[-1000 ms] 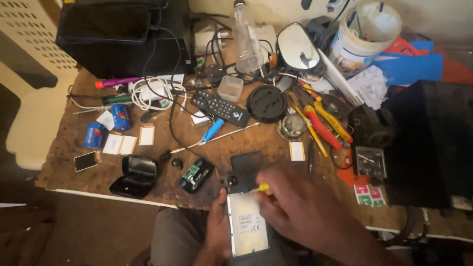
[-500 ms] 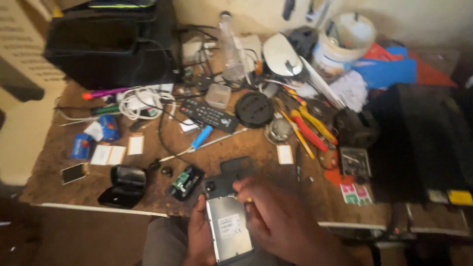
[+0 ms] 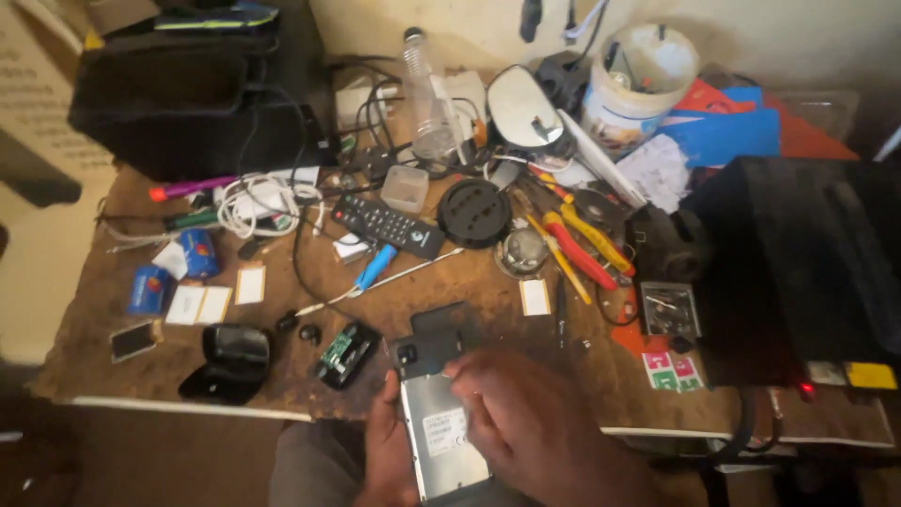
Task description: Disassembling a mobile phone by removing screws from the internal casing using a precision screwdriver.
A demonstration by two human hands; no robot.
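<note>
at the near edge of the tabletop, toward 6 o'clock, the left hand cradles an opened phone from the side, its fingers curled around the left edge of the silver battery face. the right hand lies over the phone's right side, fingers pressed together at its upper right corner, close to the dark camera end; whether they pinch something small there cannot be told. the phone sits tilted, top pointing toward 12 o'clock, half over the tabletop edge.

just at 10 o'clock of the phone lies a small green circuit board, and farther toward 9 o'clock a black glossy case. toward 12 o'clock a black remote control lies beside a blue-handled screwdriver. red and yellow pliers rest at 1 o'clock, with a white bucket well beyond them.
</note>
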